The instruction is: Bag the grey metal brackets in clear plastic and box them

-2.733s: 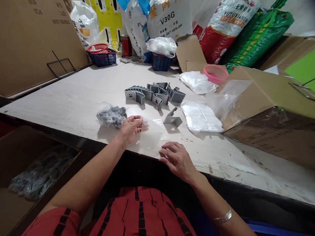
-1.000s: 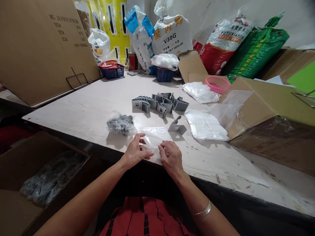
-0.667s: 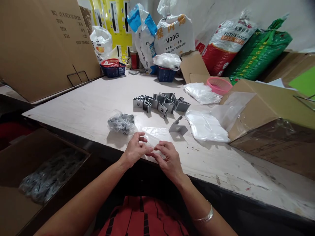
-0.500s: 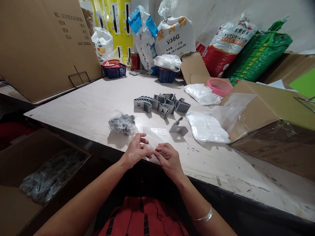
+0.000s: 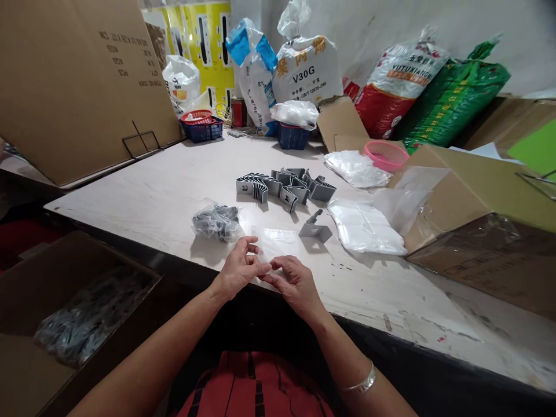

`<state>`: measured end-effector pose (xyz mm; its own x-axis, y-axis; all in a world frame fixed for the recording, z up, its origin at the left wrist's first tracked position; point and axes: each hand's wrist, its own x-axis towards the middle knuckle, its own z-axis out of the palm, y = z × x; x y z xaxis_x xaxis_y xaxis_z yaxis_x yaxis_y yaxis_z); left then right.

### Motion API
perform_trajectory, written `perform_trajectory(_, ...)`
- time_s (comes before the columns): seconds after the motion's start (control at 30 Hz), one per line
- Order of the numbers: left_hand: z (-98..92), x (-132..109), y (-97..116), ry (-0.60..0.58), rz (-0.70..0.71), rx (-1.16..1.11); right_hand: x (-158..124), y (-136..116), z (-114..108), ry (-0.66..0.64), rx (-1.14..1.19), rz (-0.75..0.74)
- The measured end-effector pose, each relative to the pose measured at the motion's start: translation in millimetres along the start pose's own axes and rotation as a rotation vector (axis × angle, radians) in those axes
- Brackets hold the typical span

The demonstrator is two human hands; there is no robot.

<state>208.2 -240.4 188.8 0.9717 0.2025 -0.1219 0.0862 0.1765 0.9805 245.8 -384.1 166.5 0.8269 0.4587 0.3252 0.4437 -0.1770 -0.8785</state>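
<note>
A clear plastic bag (image 5: 278, 242) lies flat at the table's near edge. My left hand (image 5: 240, 268) and my right hand (image 5: 293, 282) meet at its near end, both pinching the bag's edge between thumb and fingers. Just left of the bag sits a filled bag of grey metal parts (image 5: 216, 221). One loose grey metal bracket (image 5: 315, 226) stands just beyond the clear bag, to its right. Further back lies a heap of several grey metal brackets (image 5: 284, 185).
A stack of empty clear bags (image 5: 365, 227) lies right of the bracket, next to a large cardboard box (image 5: 482, 214). An open carton (image 5: 73, 307) with filled bags sits low at left. Blue baskets (image 5: 202, 127), a pink basket (image 5: 384, 154) and sacks line the back.
My right hand came in from the table edge to meet my left at the bag's near end. Both hands now pinch it. The view has shifted slightly.
</note>
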Motion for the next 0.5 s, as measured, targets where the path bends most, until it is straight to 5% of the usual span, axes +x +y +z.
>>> perform_trajectory(0.23, -6.4, -2.7, 2.7, -0.156, 0.075, 0.251, 5.8, 9.6, -1.7, 0.028, 0.166, 0.125)
perform_trajectory(0.43, -8.1, -12.1, -2.7, -0.088, 0.517, 0.936, 10.4, 5.7, -12.3, 0.048, -0.624, -0.439)
perform_trajectory(0.5, -6.9, -14.5, -4.1, -0.024, 0.617, 1.089, 9.1, 5.8, -13.8, 0.022, -0.795, -0.526)
